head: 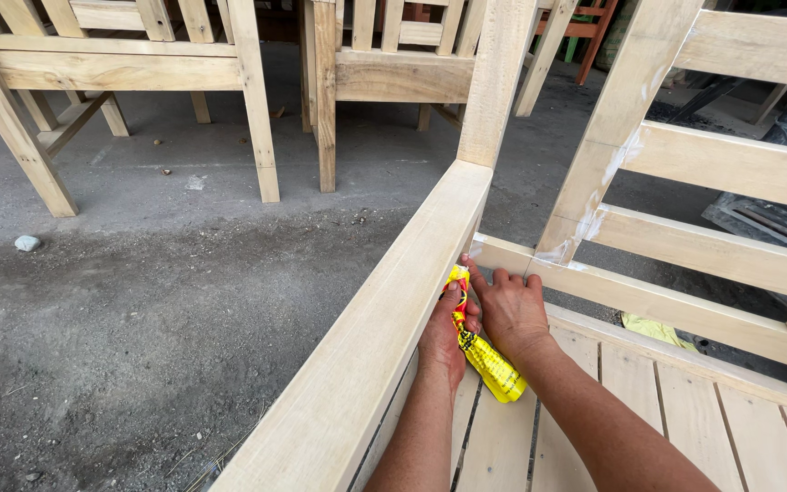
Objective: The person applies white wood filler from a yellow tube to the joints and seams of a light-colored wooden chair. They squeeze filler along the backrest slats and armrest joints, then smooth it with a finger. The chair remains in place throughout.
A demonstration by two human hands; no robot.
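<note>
My left hand (pixel 445 339) grips a yellow squeeze tube (pixel 483 353) with red and black print, its tip pushed up into the inside corner where the wooden armrest (pixel 384 328) meets the back rail (pixel 649 301). My right hand (pixel 510 308) rests on that corner beside the tube, fingers pressed flat against the rail. Both forearms reach over the slatted seat (pixel 667 410) of an unfinished pale wood bench. White filler smears show on the upright post (pixel 608 137) near the joint.
Several unfinished wooden chairs (pixel 138 64) stand on the grey concrete floor (pixel 157 301) behind the bench. A small stone (pixel 26 243) lies at the left. A yellow rag (pixel 653 330) shows under the back rail. Dark clutter sits at the right.
</note>
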